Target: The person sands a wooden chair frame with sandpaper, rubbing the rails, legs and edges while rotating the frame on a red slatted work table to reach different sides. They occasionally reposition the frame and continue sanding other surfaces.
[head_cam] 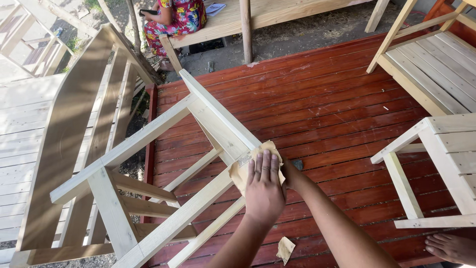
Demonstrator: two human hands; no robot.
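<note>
Two hands work at one corner of an unfinished chair frame (148, 164) of pale, square-cut softwood, lying tipped on its side across a floor of glossy red-brown stained planks (322, 109). Further bare-wood furniture (436, 69) stands to the right, and a seated person in a bright floral garment (176, 17) appears at the top edge. At the joint where a leg meets the rails (223, 134), the left hand (264, 186) lies flat, fingers together and extended, pressing a tan, crumpled sheet of sandpaper (243, 171) against the timber. The right hand (290, 171) is mostly hidden behind it; its grip cannot be told. Sanding here is best done, in judgement, with even palm pressure, strokes following the grain, and the sheet folded round the sharp edge. A smaller torn scrap of sandpaper (285, 248) lies on the planks below, and bare toes (448, 247) show at lower right.
</note>
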